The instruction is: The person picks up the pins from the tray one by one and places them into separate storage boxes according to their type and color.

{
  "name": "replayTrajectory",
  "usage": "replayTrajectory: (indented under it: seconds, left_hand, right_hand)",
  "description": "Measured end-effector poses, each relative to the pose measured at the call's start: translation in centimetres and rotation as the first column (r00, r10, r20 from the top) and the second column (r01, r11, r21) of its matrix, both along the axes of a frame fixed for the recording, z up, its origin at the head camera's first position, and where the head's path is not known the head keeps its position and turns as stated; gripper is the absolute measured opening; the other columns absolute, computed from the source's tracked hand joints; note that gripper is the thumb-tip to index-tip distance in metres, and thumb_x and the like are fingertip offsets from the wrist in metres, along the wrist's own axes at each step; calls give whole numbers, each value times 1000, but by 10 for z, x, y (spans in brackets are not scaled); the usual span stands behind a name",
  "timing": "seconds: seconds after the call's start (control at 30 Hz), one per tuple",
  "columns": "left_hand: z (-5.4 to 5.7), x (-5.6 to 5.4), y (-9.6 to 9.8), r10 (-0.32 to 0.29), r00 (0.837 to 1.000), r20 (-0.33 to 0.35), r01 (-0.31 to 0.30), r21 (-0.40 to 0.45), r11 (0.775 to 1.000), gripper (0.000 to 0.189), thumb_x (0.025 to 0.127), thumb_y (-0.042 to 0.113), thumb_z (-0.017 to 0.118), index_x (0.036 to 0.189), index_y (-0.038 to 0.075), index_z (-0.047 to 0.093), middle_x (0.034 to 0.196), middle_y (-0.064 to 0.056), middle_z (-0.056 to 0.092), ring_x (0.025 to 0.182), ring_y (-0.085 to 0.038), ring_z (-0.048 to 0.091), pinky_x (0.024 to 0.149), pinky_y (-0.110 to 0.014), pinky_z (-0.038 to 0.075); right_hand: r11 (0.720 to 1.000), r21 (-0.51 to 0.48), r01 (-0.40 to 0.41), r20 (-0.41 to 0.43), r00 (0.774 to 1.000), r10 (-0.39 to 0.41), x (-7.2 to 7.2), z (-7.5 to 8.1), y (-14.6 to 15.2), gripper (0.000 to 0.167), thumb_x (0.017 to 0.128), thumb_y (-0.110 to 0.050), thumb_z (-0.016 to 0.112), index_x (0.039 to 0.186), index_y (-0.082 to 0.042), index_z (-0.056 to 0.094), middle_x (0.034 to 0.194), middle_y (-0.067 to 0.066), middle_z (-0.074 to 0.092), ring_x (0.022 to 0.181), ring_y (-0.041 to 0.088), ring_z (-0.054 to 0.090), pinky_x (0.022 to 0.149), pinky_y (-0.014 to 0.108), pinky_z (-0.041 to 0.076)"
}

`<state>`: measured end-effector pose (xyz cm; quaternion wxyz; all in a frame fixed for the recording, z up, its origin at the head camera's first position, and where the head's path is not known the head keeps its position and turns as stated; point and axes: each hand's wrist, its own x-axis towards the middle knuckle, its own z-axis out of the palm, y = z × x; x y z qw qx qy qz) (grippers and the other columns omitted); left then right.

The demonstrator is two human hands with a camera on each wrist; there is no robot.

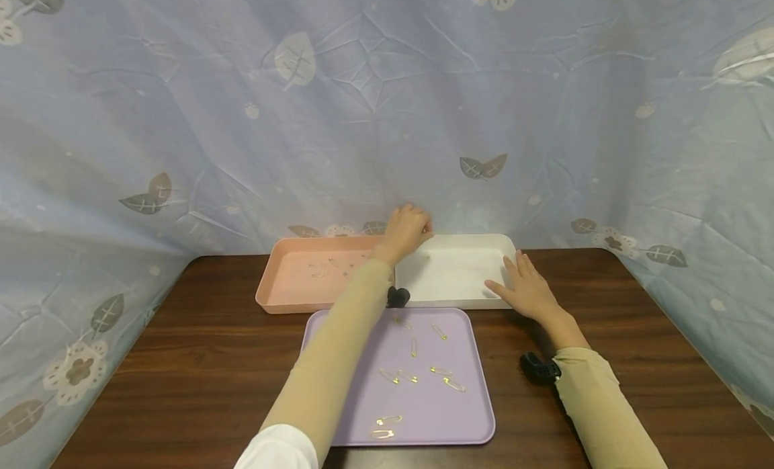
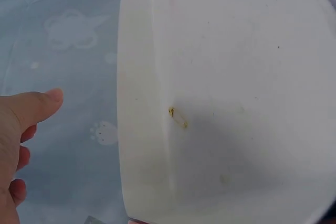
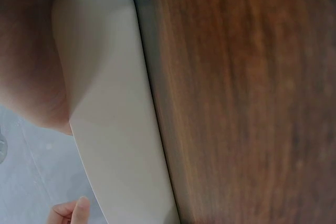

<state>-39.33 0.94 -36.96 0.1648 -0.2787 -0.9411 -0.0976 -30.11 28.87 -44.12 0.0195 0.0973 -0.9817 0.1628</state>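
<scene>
Currently L hand (image 1: 409,228) nr far rim of white tray (image 1: 453,277), thumb apart from curled fingers; R hand (image 1: 527,287) at R rim, fingers straight, thumb out. 1 pin (image 2: 178,117) in tray, nr wall.

Beige sleeves (image 1: 340,345), white cloth (image 1: 279,449) at the left, black wrist devices (image 1: 538,368), apparently strapped.

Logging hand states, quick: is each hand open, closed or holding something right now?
Left hand: closed, fingers curled, nothing visible in it.
Right hand: open, fingers spread, at the right edge of the white tray.
</scene>
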Motion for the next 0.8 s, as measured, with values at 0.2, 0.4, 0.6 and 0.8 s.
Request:
replayTrajectory:
  seconds: [0.2, 0.4, 0.6, 0.8]
  left_hand:
    - [5, 10, -7, -56, 997, -47, 56, 6, 998, 14, 91, 31, 67, 92, 17, 69, 96, 4, 69, 93, -17, 54, 84, -33, 42]
    - [11, 26, -17, -96, 991, -90, 100, 46, 994, 14, 91, 29, 68, 90, 16, 68, 95, 3, 68, 92, -17, 54, 84, -34, 42]
    - [12, 42, -30, -134, 976, -171, 151, 91, 984, 13, 88, 26, 72, 86, 14, 67, 90, 0, 66, 90, -19, 54, 80, -35, 43]
    - [6, 58, -46, -174, 961, -216, 196, 87, 977, 12, 87, 25, 72, 86, 15, 67, 86, 1, 63, 87, -18, 52, 82, -36, 41]
  right_hand:
    - [1000, 0, 3, 3, 1000, -3, 1, 2, -1, 89, 96, -59, 43, 152, 6, 18, 159, 33, 3, 147, 51, 6, 113, 69, 17]
    - [1000, -3, 1, 0, 1000, -1, 0, 1, -2, 89, 96, -59, 44, 152, 6, 19, 159, 33, 4, 147, 51, 6, 113, 68, 17]
    - [1000, 1, 4, 3, 1000, -4, -1, 1, -1, 90, 96, -60, 42, 152, 5, 18, 159, 33, 2, 147, 51, 5, 113, 68, 16]
    - [1000, -1, 1, 4, 1000, -1, 0, 0, 0, 91, 96, -61, 41, 152, 6, 17, 159, 33, 2, 147, 51, 5, 114, 67, 15]
